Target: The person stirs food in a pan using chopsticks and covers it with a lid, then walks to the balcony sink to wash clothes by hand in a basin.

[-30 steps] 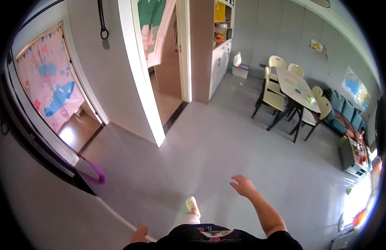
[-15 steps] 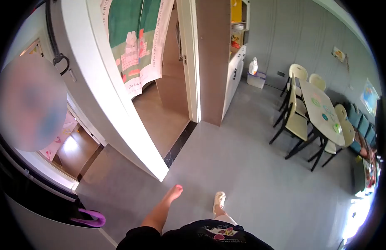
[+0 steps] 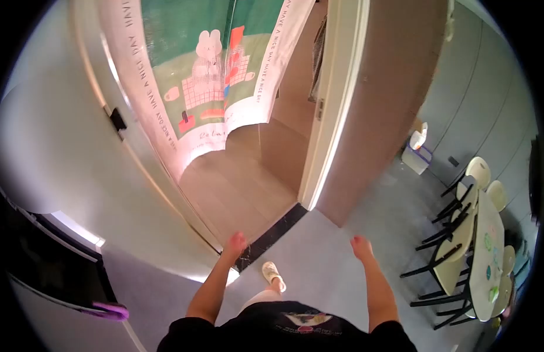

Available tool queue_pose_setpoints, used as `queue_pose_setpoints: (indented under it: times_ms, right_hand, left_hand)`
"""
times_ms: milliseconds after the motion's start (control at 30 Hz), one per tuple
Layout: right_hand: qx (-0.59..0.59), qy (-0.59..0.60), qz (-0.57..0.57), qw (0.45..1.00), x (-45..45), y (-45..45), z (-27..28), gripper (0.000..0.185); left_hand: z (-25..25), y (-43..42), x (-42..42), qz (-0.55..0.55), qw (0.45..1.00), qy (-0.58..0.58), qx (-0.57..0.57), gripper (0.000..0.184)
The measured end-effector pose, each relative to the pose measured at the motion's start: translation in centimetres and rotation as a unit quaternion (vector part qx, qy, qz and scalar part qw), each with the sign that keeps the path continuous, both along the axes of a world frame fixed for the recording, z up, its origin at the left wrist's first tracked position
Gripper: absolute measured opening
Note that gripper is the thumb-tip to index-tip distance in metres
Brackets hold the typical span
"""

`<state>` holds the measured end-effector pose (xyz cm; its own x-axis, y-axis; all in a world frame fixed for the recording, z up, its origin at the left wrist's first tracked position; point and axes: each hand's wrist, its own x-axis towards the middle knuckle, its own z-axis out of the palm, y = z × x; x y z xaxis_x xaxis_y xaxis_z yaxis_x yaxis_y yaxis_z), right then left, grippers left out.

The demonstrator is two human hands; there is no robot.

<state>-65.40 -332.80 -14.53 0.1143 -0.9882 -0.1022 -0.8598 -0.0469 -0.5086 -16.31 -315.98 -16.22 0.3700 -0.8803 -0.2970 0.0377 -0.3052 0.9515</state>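
My left hand (image 3: 237,242) is in front of me, beside the base of the white door frame and close to the dark threshold strip (image 3: 272,234). Its fingers look curled, and nothing shows in them. Out to the right, over the grey floor, my right hand (image 3: 360,246) is also closed, with no object visible in it. Ahead, a green and pink curtain (image 3: 208,70) with a rabbit picture hangs in the doorway. Neither hand touches it. One pale shoe (image 3: 272,273) is visible between my arms, near the threshold.
A brown panel (image 3: 386,105) stands right of the door frame. Several cream chairs (image 3: 454,246) surround a table (image 3: 486,252) at the right. By the far wall sits a storage box (image 3: 417,157) with a white bottle. A purple object (image 3: 110,311) lies at lower left.
The view has moved closer to the curtained doorway and turned left. My right hand has come into view. The table and chairs have shifted toward the right edge.
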Motion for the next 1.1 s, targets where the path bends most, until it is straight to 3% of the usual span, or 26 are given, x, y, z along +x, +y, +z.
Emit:
queue_pose_setpoints:
  times_ms: [67,167,200,300,367,467,533,633,733,767,800,833,867,900,1000,1100]
  right_hand:
    - [0.047,-0.176,0.009,0.983,11.9,-6.2,5.3,0.037]
    - [0.100,-0.299,0.169,0.934,24.9,-11.4,10.0,0.033]
    - [0.089,-0.307,0.222,0.921,27.9,-14.0,8.4,0.035]
    - [0.092,-0.230,0.329,0.911,35.6,-20.0,13.9,0.034]
    - [0.099,-0.247,0.354,0.896,40.8,-25.0,16.3,0.034]
    - [0.099,-0.318,0.421,0.844,49.6,-32.3,19.0,0.042]
    - [0.193,-0.320,0.496,0.783,56.3,-37.5,23.3,0.057]
    - [0.213,-0.545,0.515,0.626,67.7,-45.2,25.7,0.070]
    - [0.117,-0.726,0.392,0.553,76.5,-53.1,31.0,0.071]
    - [0.056,-0.762,0.286,0.579,78.3,-54.7,33.1,0.068]
    - [0.037,-0.784,0.242,0.570,80.7,-58.1,32.6,0.068]
    - [-0.069,-0.772,0.214,0.595,83.3,-60.4,33.3,0.070]
    - [-0.207,-0.731,0.160,0.630,86.4,-61.0,34.9,0.073]
    - [-0.271,-0.679,0.160,0.663,89.6,-63.1,34.6,0.075]
    - [-0.267,-0.650,0.167,0.692,101.2,-66.2,33.0,0.071]
    - [-0.204,-0.615,0.241,0.723,110.4,-71.0,29.4,0.066]
  left_hand:
    - [1.3,-8.0,4.5,0.074,0.995,0.028,-0.062,0.030]
    - [9.8,-19.7,8.1,0.130,0.984,0.059,-0.108,0.043]
    - [13.7,-22.9,9.4,0.117,0.982,0.058,-0.139,0.046]
    - [20.7,-32.9,15.5,0.076,0.975,0.020,-0.208,0.053]
    - [24.9,-38.4,19.5,0.072,0.960,-0.021,-0.270,0.052]
    - [27.6,-44.7,27.0,0.160,0.895,0.065,-0.411,0.056]
    - [29.5,-46.2,31.9,0.230,0.842,0.057,-0.484,0.059]
    - [33.1,-45.3,38.2,0.358,0.748,-0.039,-0.558,0.060]
    - [35.8,-43.5,42.9,0.496,0.601,-0.180,-0.601,0.060]
    - [35.8,-43.0,44.6,0.521,0.545,-0.203,-0.625,0.060]
    - [35.1,-42.2,46.2,0.555,0.504,-0.288,-0.596,0.060]
    - [35.4,-42.8,47.4,0.609,0.480,-0.345,-0.528,0.064]
    - [34.5,-44.1,49.3,0.614,0.495,-0.364,-0.495,0.063]
    - [33.4,-45.6,51.8,0.616,0.509,-0.382,-0.464,0.062]
    - [29.8,-50.2,62.7,0.555,0.601,-0.344,-0.461,0.059]
    - [28.7,-55.5,73.4,0.554,0.621,-0.317,-0.455,0.053]
